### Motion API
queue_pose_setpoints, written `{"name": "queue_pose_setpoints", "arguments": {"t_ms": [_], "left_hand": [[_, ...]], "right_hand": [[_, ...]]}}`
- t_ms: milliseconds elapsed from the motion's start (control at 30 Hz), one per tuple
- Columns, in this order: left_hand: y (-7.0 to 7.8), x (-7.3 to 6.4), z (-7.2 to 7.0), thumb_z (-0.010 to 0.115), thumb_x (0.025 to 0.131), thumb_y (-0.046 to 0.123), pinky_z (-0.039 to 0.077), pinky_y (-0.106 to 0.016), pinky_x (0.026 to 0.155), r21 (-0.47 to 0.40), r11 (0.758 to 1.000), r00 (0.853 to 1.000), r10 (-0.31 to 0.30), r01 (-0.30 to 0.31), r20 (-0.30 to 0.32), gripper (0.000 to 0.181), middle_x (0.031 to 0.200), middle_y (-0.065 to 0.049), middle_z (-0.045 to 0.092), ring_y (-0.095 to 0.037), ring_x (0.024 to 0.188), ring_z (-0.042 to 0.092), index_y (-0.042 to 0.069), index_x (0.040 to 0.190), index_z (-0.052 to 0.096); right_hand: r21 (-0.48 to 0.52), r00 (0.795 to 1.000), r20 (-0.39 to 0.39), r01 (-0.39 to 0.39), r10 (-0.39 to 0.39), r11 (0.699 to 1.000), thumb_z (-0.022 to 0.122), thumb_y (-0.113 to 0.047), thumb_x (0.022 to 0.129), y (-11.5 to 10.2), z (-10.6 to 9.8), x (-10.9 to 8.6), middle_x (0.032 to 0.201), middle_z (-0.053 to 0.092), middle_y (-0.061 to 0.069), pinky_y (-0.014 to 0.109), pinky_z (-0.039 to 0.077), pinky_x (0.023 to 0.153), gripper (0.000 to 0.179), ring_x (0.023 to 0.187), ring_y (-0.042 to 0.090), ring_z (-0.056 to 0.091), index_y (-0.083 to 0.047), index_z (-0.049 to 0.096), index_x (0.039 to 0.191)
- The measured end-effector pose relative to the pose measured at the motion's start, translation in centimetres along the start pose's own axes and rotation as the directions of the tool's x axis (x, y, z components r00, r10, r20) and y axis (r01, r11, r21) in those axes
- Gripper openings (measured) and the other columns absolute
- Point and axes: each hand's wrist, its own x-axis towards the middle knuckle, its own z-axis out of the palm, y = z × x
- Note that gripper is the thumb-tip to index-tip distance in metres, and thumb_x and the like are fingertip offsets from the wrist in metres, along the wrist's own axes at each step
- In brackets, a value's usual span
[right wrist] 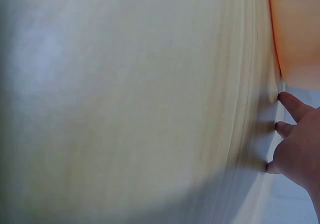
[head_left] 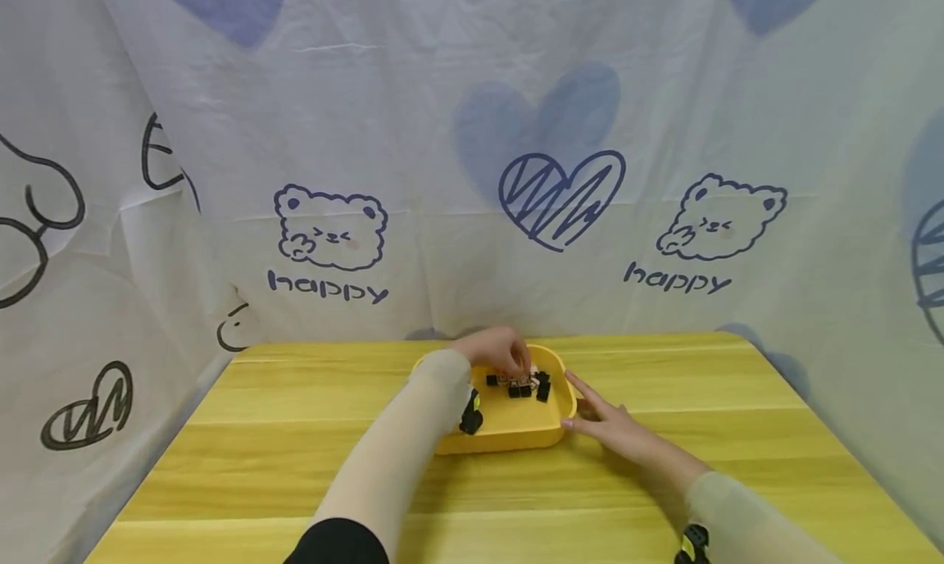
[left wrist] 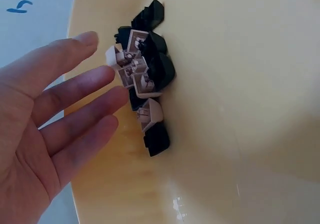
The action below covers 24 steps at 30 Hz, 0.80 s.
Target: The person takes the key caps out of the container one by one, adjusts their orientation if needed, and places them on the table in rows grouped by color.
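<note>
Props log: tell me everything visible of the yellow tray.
The tray is a yellow, shallow, open box, apparently plastic, with rounded corners. It sits upright on the table, near the far edge. Black and pale-pink keycaps cluster inside by its far wall. The right hand touches its right side; the left hand hangs over it, that arm partly hiding its left end.

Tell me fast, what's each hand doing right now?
Left hand: open, nothing visibly held, near the small pieces.
Right hand: open, touching the yellow tray.
</note>
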Motion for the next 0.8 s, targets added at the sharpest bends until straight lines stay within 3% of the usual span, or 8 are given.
{"name": "queue_pose_setpoints", "arguments": {"t_ms": [167,367,500,800], "left_hand": [[-0.1,0.4,0.2,0.078,0.084,0.013,0.053,-0.024,0.063,0.139,0.990,0.997,0.007,-0.018,0.077,0.010,0.081,0.009,0.069,-0.013,0.070,0.065,0.017,0.093,0.076],[0.0,0.4,0.7,0.084,0.078,0.018,0.050,-0.020,0.065,0.315,0.947,0.993,0.024,-0.059,0.113,0.021,0.087,0.012,0.066,-0.005,0.072,0.061,0.019,0.097,0.076],[-0.5,0.5,1.1,0.086,0.076,0.020,0.048,-0.018,0.069,0.357,0.930,0.993,0.055,-0.090,0.108,0.027,0.091,0.012,0.067,-0.002,0.077,0.059,0.019,0.101,0.076],[-1.3,0.8,1.5,0.085,0.077,0.020,0.047,-0.017,0.072,0.382,0.915,0.988,0.091,-0.132,0.122,0.031,0.094,0.012,0.065,-0.002,0.081,0.058,0.018,0.105,0.074]], "right_hand": [[0.000,1.000,-0.004,-0.002,0.002,1.000,0.058,-0.035,0.098,-0.1,0.0,-0.1,0.143,0.045,0.023,0.069,-0.018,0.101,0.077,0.137,0.044,0.030,-0.022,0.012,0.158],[-0.004,1.000,-0.006,-0.010,0.010,1.000,0.057,-0.036,0.098,0.2,0.0,-0.1,0.144,0.045,0.021,0.067,-0.018,0.102,0.077,0.138,0.043,0.029,-0.021,0.011,0.158],[-0.008,1.000,-0.010,-0.008,0.008,1.000,0.057,-0.035,0.098,0.2,0.1,-0.1,0.143,0.047,0.021,0.068,-0.018,0.102,0.077,0.138,0.043,0.029,-0.021,0.011,0.158],[-0.015,1.000,-0.002,-0.011,0.011,1.000,0.057,-0.036,0.098,0.1,0.0,-0.1,0.143,0.046,0.020,0.067,-0.017,0.103,0.077,0.139,0.042,0.028,-0.022,0.010,0.158]]}}
